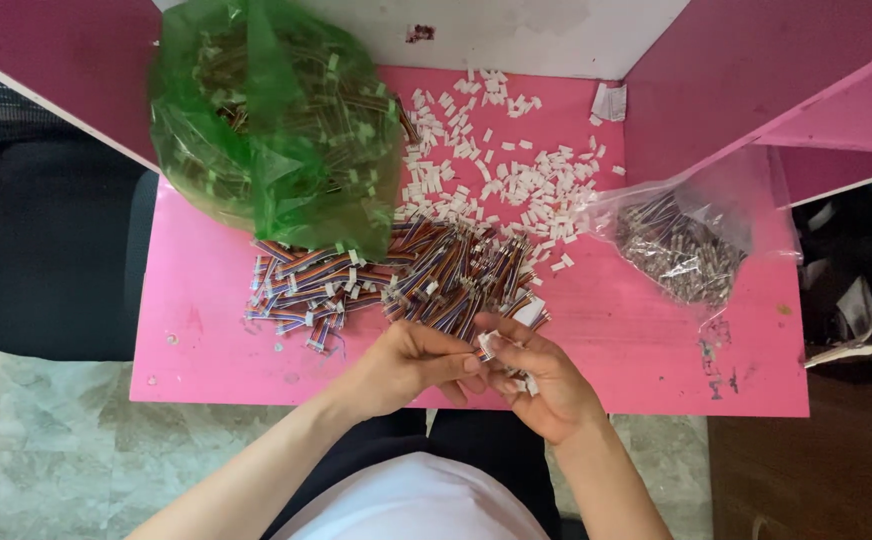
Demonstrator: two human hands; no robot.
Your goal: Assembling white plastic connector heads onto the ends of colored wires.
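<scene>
My left hand [408,362] and my right hand [541,375] meet at the front edge of a pink table [656,340]. Between their fingertips sits a small white plastic connector [488,345]; the left hand's fingers pinch toward it, and a thin wire piece seems to run into it. My right hand also cups a few more white connectors [528,383] in its palm. Just beyond the hands lies a pile of short rainbow-coloured ribbon cables [456,275].
A second heap of ribbon cables with white ends [301,290] lies at the left. A big green plastic bag of cables [276,120] stands behind it. Loose white connectors [501,170] are scattered at the back. A clear bag of small parts [681,250] lies at the right.
</scene>
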